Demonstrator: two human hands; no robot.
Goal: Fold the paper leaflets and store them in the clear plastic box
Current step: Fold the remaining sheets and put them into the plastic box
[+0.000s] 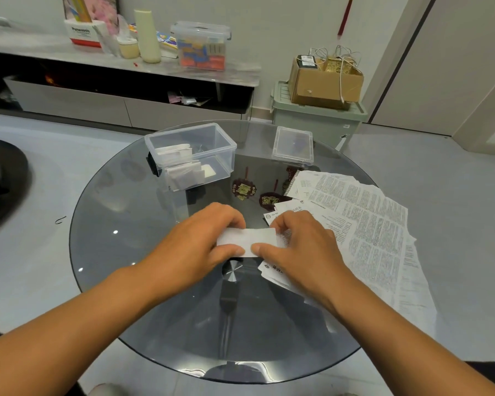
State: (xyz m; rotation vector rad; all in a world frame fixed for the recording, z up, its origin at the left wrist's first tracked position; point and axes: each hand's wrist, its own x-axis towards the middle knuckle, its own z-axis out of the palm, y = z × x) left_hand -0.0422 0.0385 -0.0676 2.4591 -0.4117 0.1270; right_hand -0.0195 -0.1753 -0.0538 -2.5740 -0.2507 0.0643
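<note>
A small folded white leaflet (247,238) is held over the middle of the round glass table (132,252). My left hand (200,241) pinches its left end and my right hand (300,244) pinches its right end, thumbs along the near edge. The clear plastic box (225,144) stands open at the table's far side, with several folded leaflets (180,164) inside. A spread of unfolded printed leaflets (369,221) covers the table's right side, partly under my right hand.
The box's clear lid (293,145) lies at the far right of the table. Dark red ornaments (255,195) show through the glass. Beyond are a low cabinet (97,104) with containers and a green bin (315,118) carrying a cardboard box.
</note>
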